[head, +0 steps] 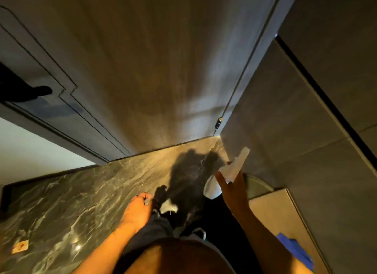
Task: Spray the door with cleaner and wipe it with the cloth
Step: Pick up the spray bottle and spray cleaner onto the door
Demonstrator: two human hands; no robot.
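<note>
The grey-brown wooden door (155, 70) stands straight ahead, seen from above, down to the floor. My right hand (234, 190) is raised near the door's hinge side and grips a white spray bottle (237, 164), whose nozzle end points up toward the wall corner. My left hand (137, 211) hangs low over the floor with curled fingers; a small pale object (147, 201) shows at the fingertips, and I cannot make out what it is. A blue cloth (295, 251) lies at the lower right, partly hidden by my right arm.
A black door handle (41, 91) sticks out at the left. A hinge (219, 122) sits low on the door's right edge. A grey tiled wall (306, 121) closes the right side above a beige surface (271, 210). The marble floor (71, 202) carries a small orange sticker (20, 246).
</note>
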